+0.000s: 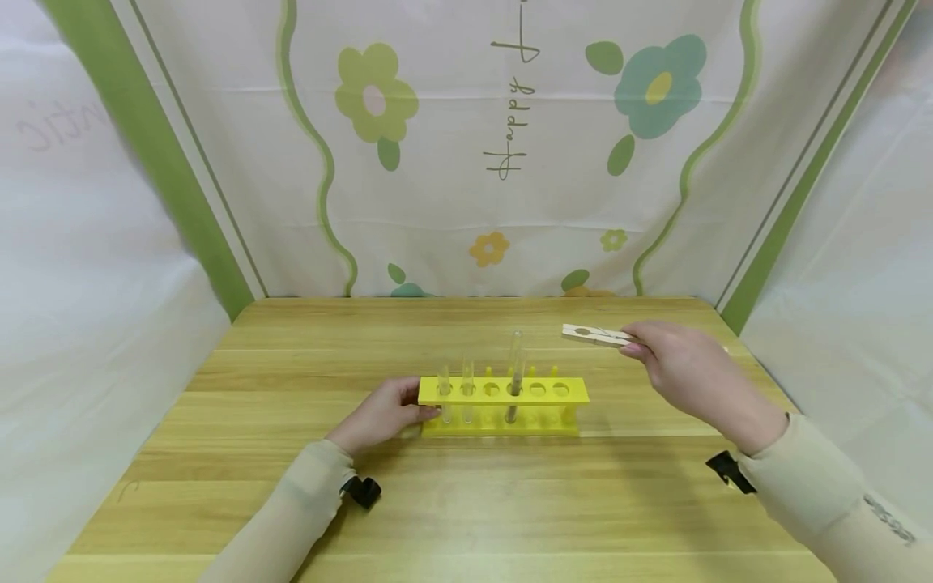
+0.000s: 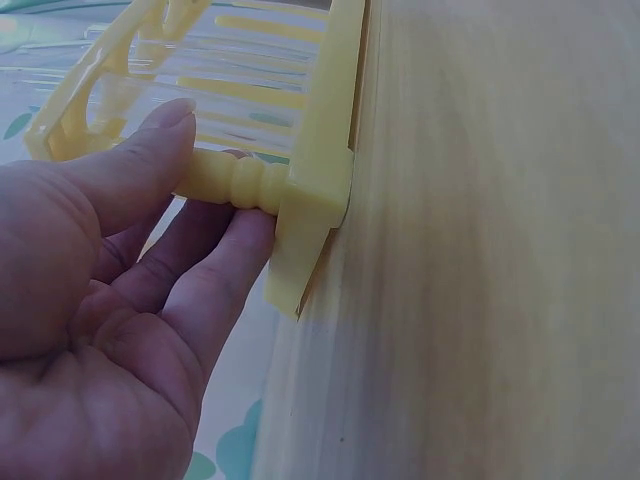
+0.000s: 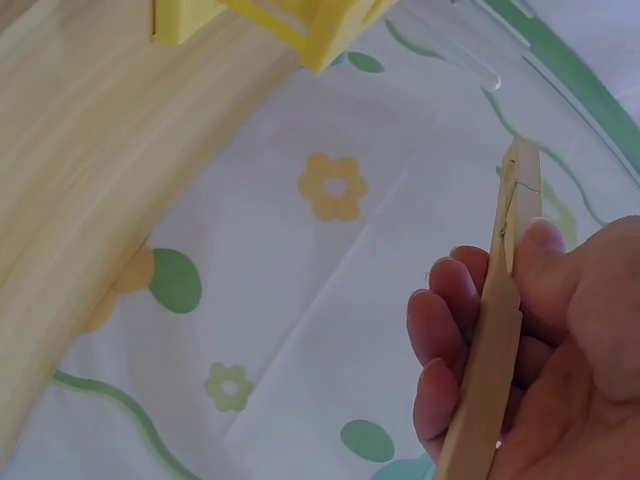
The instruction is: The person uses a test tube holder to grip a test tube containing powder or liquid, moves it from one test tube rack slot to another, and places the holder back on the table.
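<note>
A yellow test tube rack (image 1: 539, 400) stands on the table, with its row of holes running left to right. My left hand (image 1: 375, 414) grips its left end; in the left wrist view the thumb and fingers close round the yellow end post (image 2: 215, 178). Two clear test tubes (image 1: 468, 372) stand in the holes at the left. Farther right, a test tube (image 1: 517, 368) with something dark in its lower part rises higher than those two. My right hand (image 1: 685, 372) holds a wooden test tube clamp (image 1: 594, 335), raised right of the rack, its tip pointing left.
The wooden table (image 1: 452, 502) spreads around the rack on all sides. A white flower-printed cloth (image 1: 437, 186) hangs behind its far edge, and more white cloth hangs at both sides. Short yellow pegs (image 1: 555, 372) stick up at the rack's back.
</note>
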`<state>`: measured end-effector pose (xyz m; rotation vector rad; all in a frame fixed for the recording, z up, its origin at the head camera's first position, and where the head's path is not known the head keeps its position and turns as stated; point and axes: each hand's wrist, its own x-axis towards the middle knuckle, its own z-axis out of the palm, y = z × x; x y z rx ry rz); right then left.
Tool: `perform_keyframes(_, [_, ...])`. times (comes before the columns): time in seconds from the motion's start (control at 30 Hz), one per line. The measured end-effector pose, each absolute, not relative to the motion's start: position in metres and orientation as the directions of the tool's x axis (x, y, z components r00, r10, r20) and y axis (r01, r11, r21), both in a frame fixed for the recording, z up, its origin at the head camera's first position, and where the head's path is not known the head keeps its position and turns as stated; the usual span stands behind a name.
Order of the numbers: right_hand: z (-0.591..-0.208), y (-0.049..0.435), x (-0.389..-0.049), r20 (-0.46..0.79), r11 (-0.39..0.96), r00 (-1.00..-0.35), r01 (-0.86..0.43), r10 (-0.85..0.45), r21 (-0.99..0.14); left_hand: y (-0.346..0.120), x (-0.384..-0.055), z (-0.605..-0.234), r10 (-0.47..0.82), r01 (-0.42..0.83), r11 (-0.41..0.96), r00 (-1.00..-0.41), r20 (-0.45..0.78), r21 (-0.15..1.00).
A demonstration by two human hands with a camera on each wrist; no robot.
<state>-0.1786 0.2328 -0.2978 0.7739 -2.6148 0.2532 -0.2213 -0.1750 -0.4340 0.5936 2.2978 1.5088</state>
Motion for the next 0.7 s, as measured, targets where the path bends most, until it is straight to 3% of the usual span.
perform_keyframes(0.4, [-0.300,0.205,-0.189,0.532,0.740,-0.651,-0.670,-0.542,-0.065,-0.175,-0.221,-0.434,0.509,0.169,0.354,-0.860,-0.039,0.920])
perform_keyframes(0.7, [-0.302,0.188,-0.193,0.528,0.704,-0.648,-0.699,-0.549,-0.124,-0.174,-0.221,-0.433,0.505,0.166,0.356,-0.862,-0.040,0.920])
